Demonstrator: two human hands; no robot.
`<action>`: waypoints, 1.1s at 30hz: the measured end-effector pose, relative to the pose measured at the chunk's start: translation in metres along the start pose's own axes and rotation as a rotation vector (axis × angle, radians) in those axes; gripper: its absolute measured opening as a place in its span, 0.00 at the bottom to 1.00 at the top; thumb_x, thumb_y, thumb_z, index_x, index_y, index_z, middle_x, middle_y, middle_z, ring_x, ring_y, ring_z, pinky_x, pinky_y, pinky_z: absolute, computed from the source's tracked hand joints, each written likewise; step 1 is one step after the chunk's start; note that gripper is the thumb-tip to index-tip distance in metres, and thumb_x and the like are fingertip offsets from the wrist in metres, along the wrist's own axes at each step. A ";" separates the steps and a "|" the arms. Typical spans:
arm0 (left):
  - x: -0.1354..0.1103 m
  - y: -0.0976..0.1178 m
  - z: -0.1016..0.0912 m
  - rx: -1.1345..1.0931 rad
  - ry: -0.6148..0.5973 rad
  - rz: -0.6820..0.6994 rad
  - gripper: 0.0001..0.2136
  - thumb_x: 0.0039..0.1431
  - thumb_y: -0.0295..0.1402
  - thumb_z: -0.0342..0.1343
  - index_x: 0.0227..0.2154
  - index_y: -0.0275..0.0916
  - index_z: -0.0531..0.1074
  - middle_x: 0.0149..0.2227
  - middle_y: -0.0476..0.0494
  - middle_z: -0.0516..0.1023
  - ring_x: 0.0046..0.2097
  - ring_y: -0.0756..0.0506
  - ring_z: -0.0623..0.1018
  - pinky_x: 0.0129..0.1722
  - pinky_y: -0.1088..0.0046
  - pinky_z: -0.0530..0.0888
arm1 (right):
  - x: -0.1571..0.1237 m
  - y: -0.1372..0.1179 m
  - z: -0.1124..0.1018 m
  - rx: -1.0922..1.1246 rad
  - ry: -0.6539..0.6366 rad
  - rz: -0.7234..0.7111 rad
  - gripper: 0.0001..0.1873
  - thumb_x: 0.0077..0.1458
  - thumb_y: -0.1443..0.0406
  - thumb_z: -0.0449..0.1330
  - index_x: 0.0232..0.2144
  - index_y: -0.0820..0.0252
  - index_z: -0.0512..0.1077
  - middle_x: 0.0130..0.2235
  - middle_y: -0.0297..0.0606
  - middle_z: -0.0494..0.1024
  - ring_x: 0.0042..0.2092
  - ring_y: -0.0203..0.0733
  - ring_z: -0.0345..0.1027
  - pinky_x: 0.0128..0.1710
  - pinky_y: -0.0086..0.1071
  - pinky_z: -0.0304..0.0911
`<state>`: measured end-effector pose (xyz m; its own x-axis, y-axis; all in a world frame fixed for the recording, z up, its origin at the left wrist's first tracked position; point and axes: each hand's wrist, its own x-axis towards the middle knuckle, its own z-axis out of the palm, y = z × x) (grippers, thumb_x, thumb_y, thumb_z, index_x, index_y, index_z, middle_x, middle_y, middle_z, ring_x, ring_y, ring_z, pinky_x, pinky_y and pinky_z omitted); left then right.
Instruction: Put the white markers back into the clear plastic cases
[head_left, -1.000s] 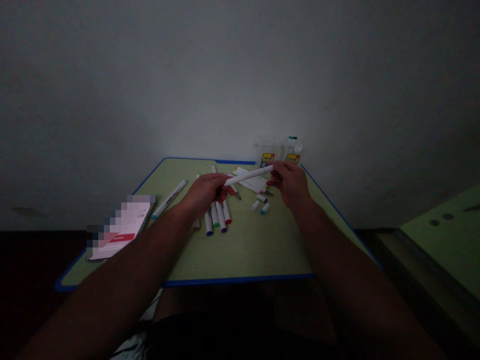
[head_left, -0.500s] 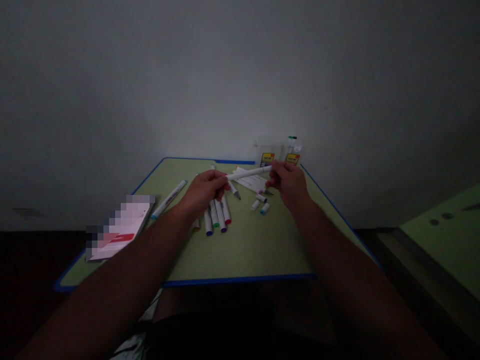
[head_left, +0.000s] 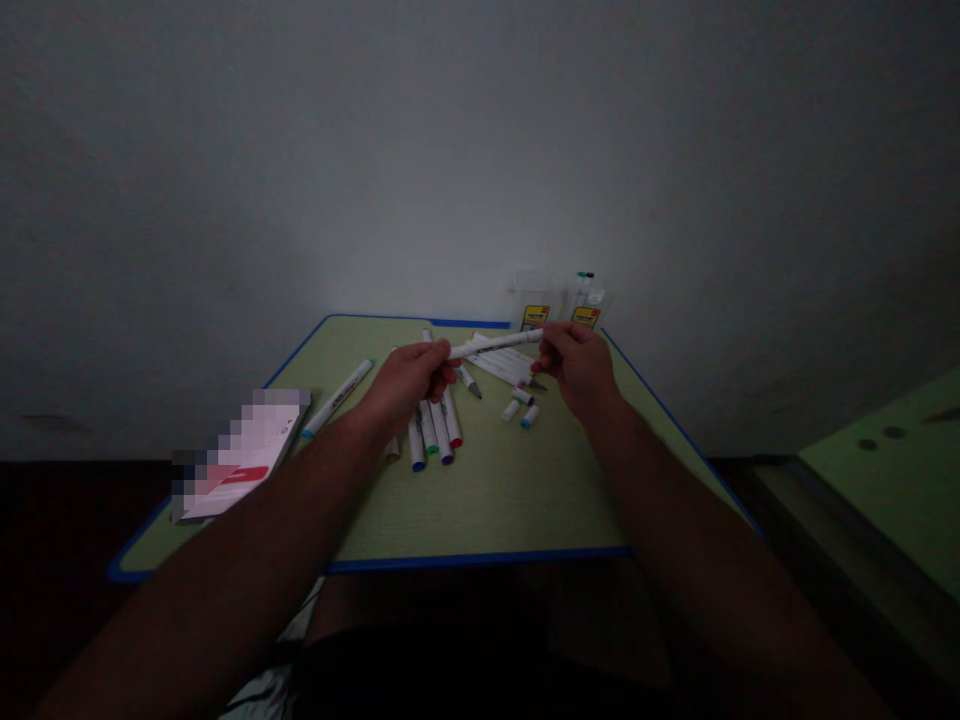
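I hold one white marker [head_left: 495,346] level above the green desk [head_left: 487,500], a hand at each end. My left hand [head_left: 409,382] pinches its left end with closed fingers. My right hand [head_left: 579,368] grips the right end, fingers curled round it. Under my left hand lie several white markers [head_left: 435,430] with coloured ends, side by side. A few small loose caps [head_left: 523,407] rest on the desk below my right hand. Further markers [head_left: 504,366] lie behind the held one.
A single marker [head_left: 339,397] lies at the desk's left, beside a booklet [head_left: 244,455] near the left edge. Clear plastic marker boxes [head_left: 556,300] stand at the back right against the wall. Another green desk [head_left: 892,470] stands to the right.
My left hand has risen a little and closed in on the marker's left end; the marker now sits more level. My right hand has barely moved.
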<state>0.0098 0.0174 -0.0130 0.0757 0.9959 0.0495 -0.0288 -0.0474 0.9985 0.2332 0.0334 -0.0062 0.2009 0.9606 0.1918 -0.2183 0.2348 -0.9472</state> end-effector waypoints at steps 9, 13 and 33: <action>-0.001 0.002 0.001 0.042 0.017 -0.038 0.19 0.64 0.44 0.52 0.24 0.35 0.74 0.20 0.48 0.70 0.17 0.54 0.64 0.18 0.75 0.59 | -0.001 -0.001 -0.001 0.017 -0.032 -0.019 0.14 0.43 0.58 0.70 0.29 0.60 0.74 0.23 0.27 0.71 0.21 0.28 0.61 0.22 0.28 0.71; -0.002 0.004 0.003 0.045 0.027 -0.057 0.19 0.65 0.42 0.51 0.23 0.36 0.74 0.19 0.48 0.70 0.17 0.54 0.64 0.18 0.75 0.59 | -0.001 -0.001 -0.001 0.033 -0.036 -0.017 0.13 0.43 0.60 0.70 0.30 0.60 0.74 0.24 0.28 0.72 0.22 0.29 0.62 0.22 0.28 0.71; -0.003 0.000 -0.001 0.500 0.138 0.186 0.15 0.59 0.43 0.53 0.38 0.39 0.79 0.32 0.44 0.80 0.29 0.47 0.74 0.29 0.72 0.68 | 0.002 -0.009 -0.005 0.029 0.050 -0.088 0.12 0.46 0.60 0.69 0.34 0.59 0.75 0.26 0.28 0.73 0.26 0.31 0.67 0.25 0.28 0.71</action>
<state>0.0085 0.0142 -0.0135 -0.0176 0.9664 0.2563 0.4504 -0.2212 0.8650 0.2406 0.0321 0.0014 0.2675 0.9277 0.2602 -0.2248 0.3227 -0.9194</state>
